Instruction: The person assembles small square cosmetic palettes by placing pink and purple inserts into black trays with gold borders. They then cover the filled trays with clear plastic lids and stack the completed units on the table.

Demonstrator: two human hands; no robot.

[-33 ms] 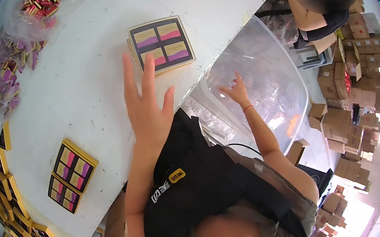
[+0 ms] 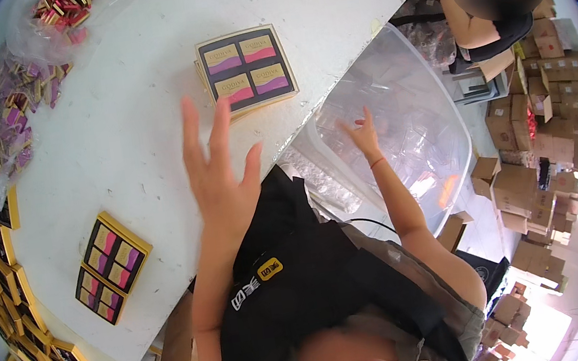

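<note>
My left hand (image 2: 219,179) hovers over the white table (image 2: 146,148), fingers spread and holding nothing. Just beyond its fingertips sits a square box with a dark insert (image 2: 246,68) framing four gold, purple and pink packets. Another box edge peeks out under it. My right hand (image 2: 364,137) is raised above a big clear plastic bin (image 2: 429,81), with its fingers apart and nothing in them. Farther left lie two smaller gold-edged boxes, an upper one (image 2: 115,256) and a lower one (image 2: 101,293), also filled with pink and purple packets.
Clear bags of small wrapped pieces, purple (image 2: 3,141) and red (image 2: 66,12), line the far left. Black-and-gold boxes (image 2: 7,283) pile along the left edge. Another person (image 2: 468,18) works at the upper right. Cardboard cartons (image 2: 516,187) stack up on the right.
My left hand has drawn back slightly left, away from the square box. The fingers of my right hand have shifted a little over the bin. The boxes stay in place.
</note>
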